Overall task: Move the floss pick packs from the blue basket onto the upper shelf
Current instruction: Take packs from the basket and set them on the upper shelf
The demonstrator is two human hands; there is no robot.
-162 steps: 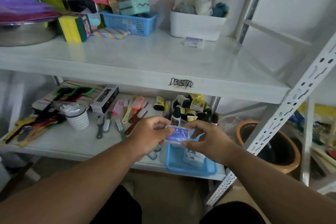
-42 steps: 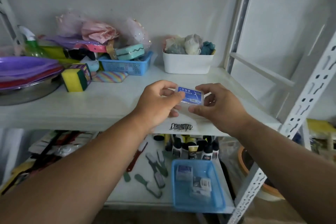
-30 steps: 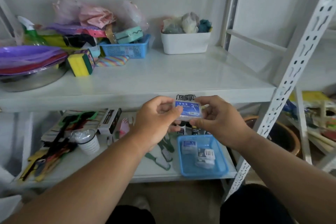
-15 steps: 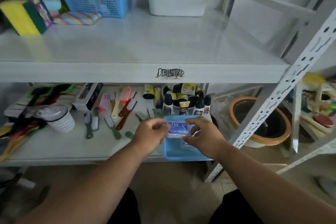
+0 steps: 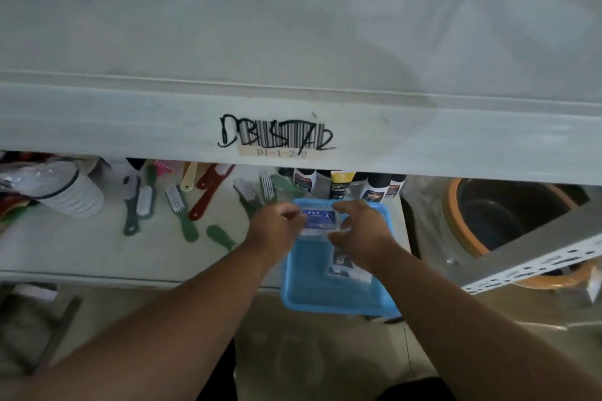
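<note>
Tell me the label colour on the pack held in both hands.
Dark blue with white print, on the floss pick pack; head view.

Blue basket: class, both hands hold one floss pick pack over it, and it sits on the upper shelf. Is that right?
Not quite. The head view shows the blue basket on the lower shelf, beneath the upper shelf. Both the left hand and right hand hold the floss pick pack over it.

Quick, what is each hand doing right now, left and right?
Left hand: closed on the left end of the floss pick pack, above the blue basket.
Right hand: closed on its right end.
</note>
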